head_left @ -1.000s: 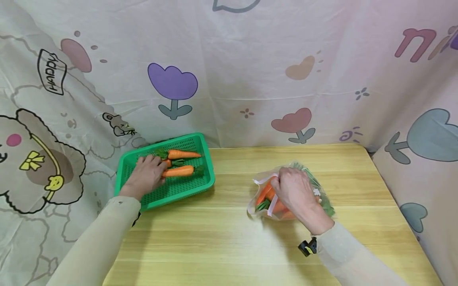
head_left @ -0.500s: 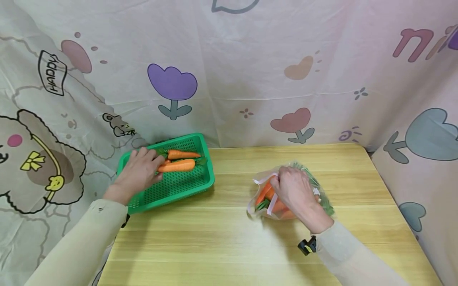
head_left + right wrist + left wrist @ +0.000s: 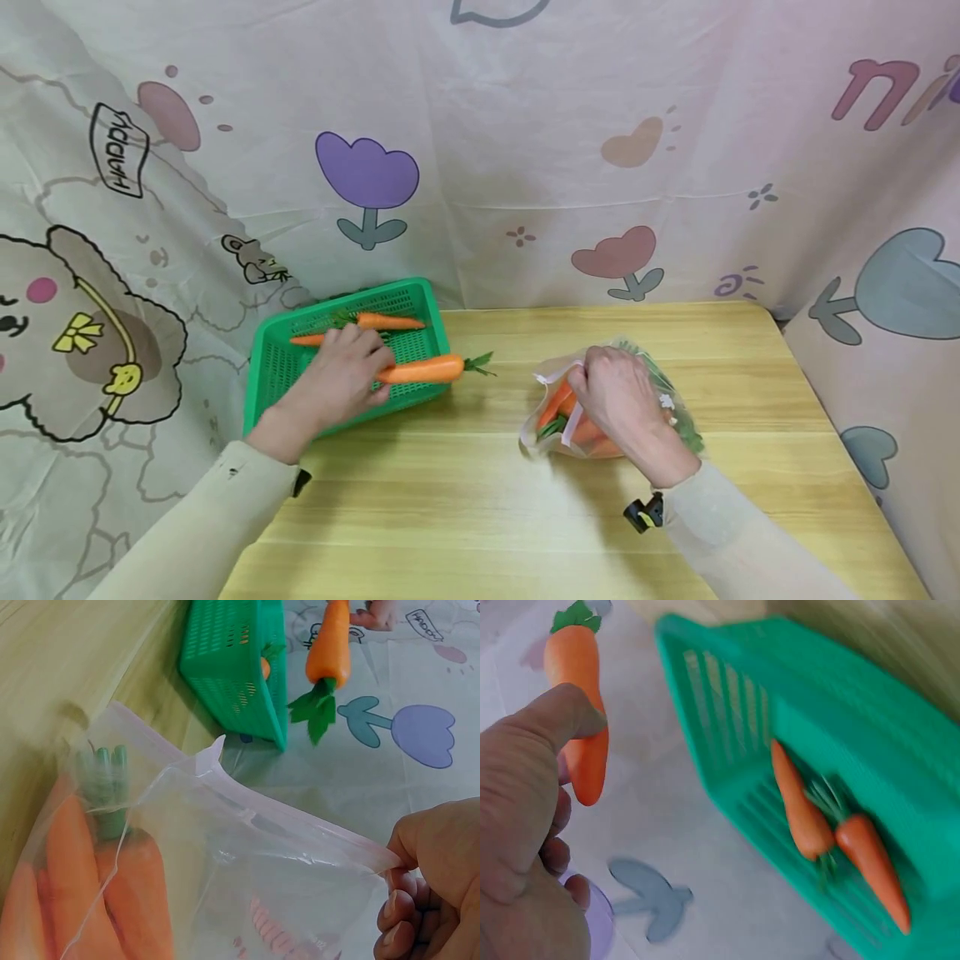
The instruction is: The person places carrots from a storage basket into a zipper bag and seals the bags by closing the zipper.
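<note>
Above the front right of the green basket [image 3: 255, 379], my left hand [image 3: 337, 375] pinches a carrot [image 3: 423, 370] between thumb and fingers, its leafy top pointing right. In the left wrist view the thumb lies across that carrot [image 3: 576, 664]. Two more carrots lie in the basket, one with its tip to the left [image 3: 799, 802] and another beside it [image 3: 874, 862]. On the right, my right hand [image 3: 618, 404] pinches the edge of a clear zip bag [image 3: 300, 817]. Several carrots [image 3: 135, 885] are inside the bag, whose mouth gapes toward the left.
Both the basket and the bag rest on a wooden table [image 3: 450, 517]. A printed cloth [image 3: 487, 125] hangs behind the table and along its sides. Bare tabletop shows between basket and bag.
My left hand has picked up a carrot from the basket and moved it right and toward the front, its top now past the rim. The right hand has stayed at the bag.
</note>
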{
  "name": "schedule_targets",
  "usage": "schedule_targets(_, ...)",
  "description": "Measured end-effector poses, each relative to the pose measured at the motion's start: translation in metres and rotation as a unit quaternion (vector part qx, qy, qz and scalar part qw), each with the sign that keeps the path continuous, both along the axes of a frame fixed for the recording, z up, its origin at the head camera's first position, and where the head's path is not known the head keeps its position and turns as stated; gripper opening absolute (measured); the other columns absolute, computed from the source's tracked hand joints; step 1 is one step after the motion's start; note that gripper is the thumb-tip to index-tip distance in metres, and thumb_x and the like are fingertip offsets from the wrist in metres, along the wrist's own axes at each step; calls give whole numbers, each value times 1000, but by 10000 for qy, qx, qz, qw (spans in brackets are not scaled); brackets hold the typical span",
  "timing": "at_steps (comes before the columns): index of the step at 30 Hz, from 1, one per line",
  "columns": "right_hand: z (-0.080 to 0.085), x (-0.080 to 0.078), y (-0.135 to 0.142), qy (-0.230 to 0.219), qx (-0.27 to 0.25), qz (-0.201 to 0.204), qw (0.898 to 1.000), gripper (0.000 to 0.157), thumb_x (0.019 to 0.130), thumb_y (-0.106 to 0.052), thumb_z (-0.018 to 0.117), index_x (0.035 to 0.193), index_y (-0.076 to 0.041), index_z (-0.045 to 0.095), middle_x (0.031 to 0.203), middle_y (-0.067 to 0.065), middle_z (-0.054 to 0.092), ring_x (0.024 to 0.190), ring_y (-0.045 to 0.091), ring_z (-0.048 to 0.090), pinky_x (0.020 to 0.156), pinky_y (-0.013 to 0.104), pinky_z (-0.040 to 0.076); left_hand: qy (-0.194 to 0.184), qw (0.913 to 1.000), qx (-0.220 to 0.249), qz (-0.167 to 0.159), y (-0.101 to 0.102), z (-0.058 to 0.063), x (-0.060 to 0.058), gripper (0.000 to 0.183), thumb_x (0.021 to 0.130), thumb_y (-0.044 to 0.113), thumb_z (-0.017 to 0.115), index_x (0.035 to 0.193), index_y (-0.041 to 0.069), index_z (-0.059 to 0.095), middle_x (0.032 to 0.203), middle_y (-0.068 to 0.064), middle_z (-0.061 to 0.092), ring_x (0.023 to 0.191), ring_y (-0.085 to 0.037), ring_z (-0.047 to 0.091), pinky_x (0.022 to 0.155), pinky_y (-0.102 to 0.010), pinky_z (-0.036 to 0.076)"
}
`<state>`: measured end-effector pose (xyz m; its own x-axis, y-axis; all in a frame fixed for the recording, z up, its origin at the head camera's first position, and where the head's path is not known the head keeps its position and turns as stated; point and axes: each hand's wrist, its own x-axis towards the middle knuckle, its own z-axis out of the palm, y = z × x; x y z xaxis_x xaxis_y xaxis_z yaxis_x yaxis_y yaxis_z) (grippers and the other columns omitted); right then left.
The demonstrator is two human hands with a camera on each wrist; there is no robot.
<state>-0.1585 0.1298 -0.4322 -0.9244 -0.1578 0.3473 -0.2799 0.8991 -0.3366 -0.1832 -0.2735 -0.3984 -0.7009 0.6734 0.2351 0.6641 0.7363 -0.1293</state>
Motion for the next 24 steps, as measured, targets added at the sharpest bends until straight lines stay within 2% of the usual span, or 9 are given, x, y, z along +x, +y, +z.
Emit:
schedule_targets(8,2,-2,-4,-28,-100,21,9999,33,89,-9,57,60,-12,43,57,2,44,56,25,44,62,46,45,-293,9994,-166,45,47,-15,13,22,87,30,82,97,15,70,98,-1,58,90,-26,41,80,-41,33)
schedule_targets(16,3,-2,-9,25,-119,140,9998,35,89,-9,59,59,-13,44,57,1,45,56,24,45,64,47,48,-453,9982,-383,-132,93,-38,10,19,89,32,78,96,18,67,99,1,56,90,-23,41,79,-38,32)
schedule_targets(24,4,-1,-15,-93,-116,94,9998,34,91,-12,63,61,-13,47,60,3,50,58,26,50,67,49,50,-677,9967,-157,-416,140,-54,6,16,91,33,77,96,20,69,99,3,57,89,-20,42,80,-36,34)
